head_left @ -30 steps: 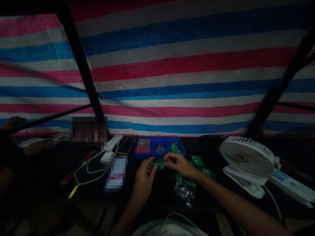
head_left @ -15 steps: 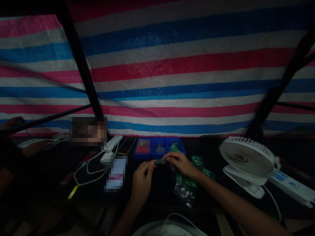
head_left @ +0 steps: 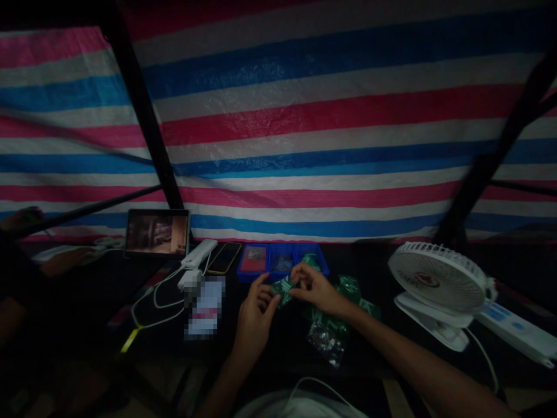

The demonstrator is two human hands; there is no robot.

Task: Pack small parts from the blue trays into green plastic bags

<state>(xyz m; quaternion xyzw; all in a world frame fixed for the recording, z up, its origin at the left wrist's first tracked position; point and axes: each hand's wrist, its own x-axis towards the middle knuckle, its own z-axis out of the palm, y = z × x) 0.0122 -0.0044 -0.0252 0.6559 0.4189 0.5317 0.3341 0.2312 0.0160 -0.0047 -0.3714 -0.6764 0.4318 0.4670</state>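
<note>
A small green plastic bag (head_left: 284,289) with pale markings hangs between my two hands, its face turned towards me. My right hand (head_left: 317,290) pinches its upper right side between thumb and fingers. At the bag's left edge is my left hand (head_left: 255,307), thumb in front and fingers curled behind it. Just beyond the hands stands a blue three-part tray (head_left: 270,278) holding a red piece with small metal bits, bluish small items and green bags. More green bags (head_left: 348,284) lie under and beside my right forearm, with a clear bag (head_left: 326,342) of shiny bits nearer me.
A white clip fan (head_left: 435,284) and a white power strip (head_left: 517,334) stand to the right. On the left are a phone (head_left: 224,258), a white charger with cables (head_left: 190,280), a screen (head_left: 157,232) and another person's hand (head_left: 65,261).
The green bag has gone from lying edge-on between my fingertips to showing its face. My left fingers have spread and curled around its edge, and my right fingers have shifted their hold.
</note>
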